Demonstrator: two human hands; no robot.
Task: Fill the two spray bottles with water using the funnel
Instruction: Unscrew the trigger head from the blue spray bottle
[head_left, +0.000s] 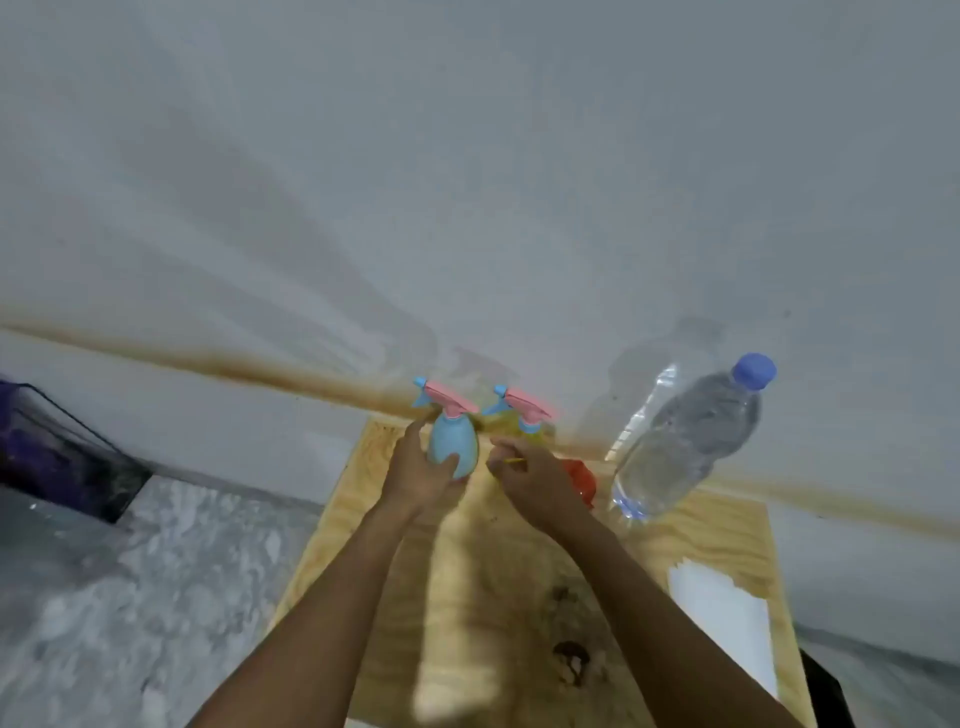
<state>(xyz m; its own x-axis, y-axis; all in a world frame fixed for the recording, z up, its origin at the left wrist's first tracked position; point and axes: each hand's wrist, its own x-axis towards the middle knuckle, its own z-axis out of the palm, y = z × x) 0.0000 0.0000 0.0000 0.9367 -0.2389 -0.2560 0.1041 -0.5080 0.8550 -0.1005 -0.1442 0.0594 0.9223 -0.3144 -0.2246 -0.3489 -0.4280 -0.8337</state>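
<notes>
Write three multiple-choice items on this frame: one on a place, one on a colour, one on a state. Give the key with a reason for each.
1. Where does the water bottle stand?
A. on the person's right of both spray bottles
B. between the spray bottles
C. on the floor

2. What colour is the body of the spray bottle that the left hand grips?
A. red
B. blue
C. white

3. What is the state of the water bottle's cap?
A. off, lying on the table
B. on the bottle
C. held in the right hand

Key:
1 A, it stands at the table's far right, past the yellow sprayer.
2 B, the blue sprayer sits in that hand's fingers.
3 B, the blue cap tops the neck; the right hand is at the yellow sprayer.
</notes>
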